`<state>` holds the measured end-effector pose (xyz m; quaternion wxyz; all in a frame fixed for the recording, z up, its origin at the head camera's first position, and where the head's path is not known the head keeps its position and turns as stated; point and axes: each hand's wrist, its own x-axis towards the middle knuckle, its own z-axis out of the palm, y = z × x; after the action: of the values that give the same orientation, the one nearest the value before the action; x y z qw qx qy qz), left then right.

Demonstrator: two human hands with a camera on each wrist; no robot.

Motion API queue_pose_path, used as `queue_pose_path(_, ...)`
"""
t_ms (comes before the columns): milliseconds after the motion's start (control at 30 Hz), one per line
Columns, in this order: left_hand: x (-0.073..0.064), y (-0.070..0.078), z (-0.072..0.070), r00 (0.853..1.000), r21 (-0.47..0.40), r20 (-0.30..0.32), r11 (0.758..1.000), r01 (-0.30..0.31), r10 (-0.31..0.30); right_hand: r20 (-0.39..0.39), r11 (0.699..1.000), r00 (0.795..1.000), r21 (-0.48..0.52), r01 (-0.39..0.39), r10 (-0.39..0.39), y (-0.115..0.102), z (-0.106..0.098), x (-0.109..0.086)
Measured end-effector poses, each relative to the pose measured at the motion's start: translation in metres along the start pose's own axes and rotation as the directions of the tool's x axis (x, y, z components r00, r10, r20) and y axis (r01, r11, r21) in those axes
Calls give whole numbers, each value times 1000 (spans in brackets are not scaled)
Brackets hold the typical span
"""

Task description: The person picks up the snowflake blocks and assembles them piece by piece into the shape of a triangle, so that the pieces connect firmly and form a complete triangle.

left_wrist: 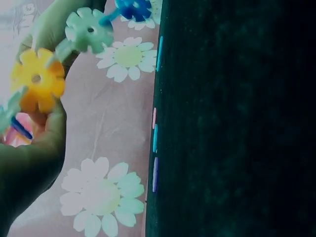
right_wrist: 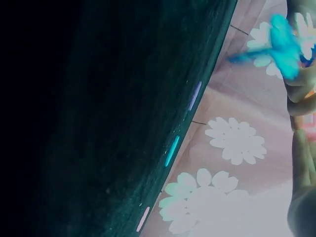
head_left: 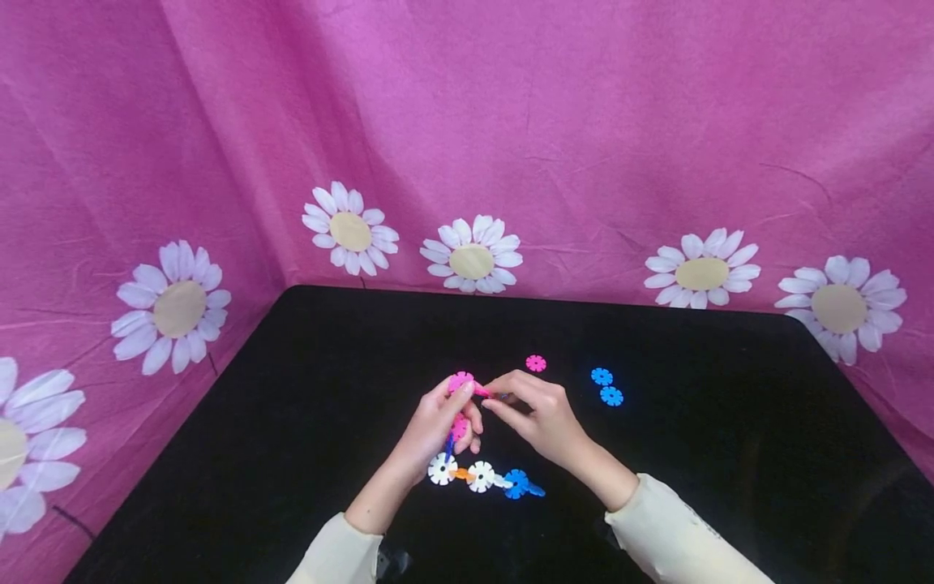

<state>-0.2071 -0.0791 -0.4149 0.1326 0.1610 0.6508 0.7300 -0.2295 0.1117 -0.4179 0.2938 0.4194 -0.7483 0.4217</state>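
Note:
Both hands meet over the black table around a chain of slotted plastic snowflake discs. My left hand (head_left: 430, 426) pinches a pink disc (head_left: 460, 381) between thumb and fingers. Below it hang another pink disc (head_left: 459, 427), a dark blue one seen edge-on, a white disc (head_left: 442, 469), an orange disc (head_left: 462, 474), a second white disc (head_left: 481, 477) and a blue disc (head_left: 516, 484). In the left wrist view the orange disc (left_wrist: 37, 79) shows face-on. My right hand (head_left: 540, 410) pinches the pink end beside the left thumb; its fingers partly hide a small blue bit there.
On the black table (head_left: 350, 365), a loose pink disc (head_left: 536, 363) lies beyond the hands. Two blue discs (head_left: 601, 376) lie close together to the right. A pink cloth (head_left: 569, 146) with white daisies hangs behind and along the sides.

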Motion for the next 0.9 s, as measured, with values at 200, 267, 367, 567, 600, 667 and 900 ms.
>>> queue_pose_path(200, 0, 3, -6, 995, -38, -95, 999, 36, -39, -27, 949, 952, -78, -307, 306, 13, -2, 0)
queue_pose_path(267, 0, 4, -7, 993, -53, -113, 998, 32, -38, 36, 889, 899, -169, -426, 437, 19, -1, 1)
queue_pose_path(367, -2, 5, -9, 994, -69, -103, 997, 19, -26, 190, 797, 794, -338, -500, 578, 27, 4, 2)
queue_pose_path(567, -5, 4, -9, 999, -82, -42, 996, -35, 31, 371, 752, 711, -569, -334, 597, 34, 15, 3)
queue_pose_path(600, -5, 5, -8, 998, -82, -40, 996, -43, 40, 382, 753, 721, -589, -292, 578, 34, 16, 3)
queue_pose_path(667, -4, 6, -7, 998, -87, -41, 995, -56, 52, 400, 751, 734, -621, -223, 549, 34, 18, 4)
queue_pose_path(900, -3, 9, -6, 996, -123, -78, 991, -56, 47, 385, 742, 707, -602, -296, 594, 34, 20, 7)
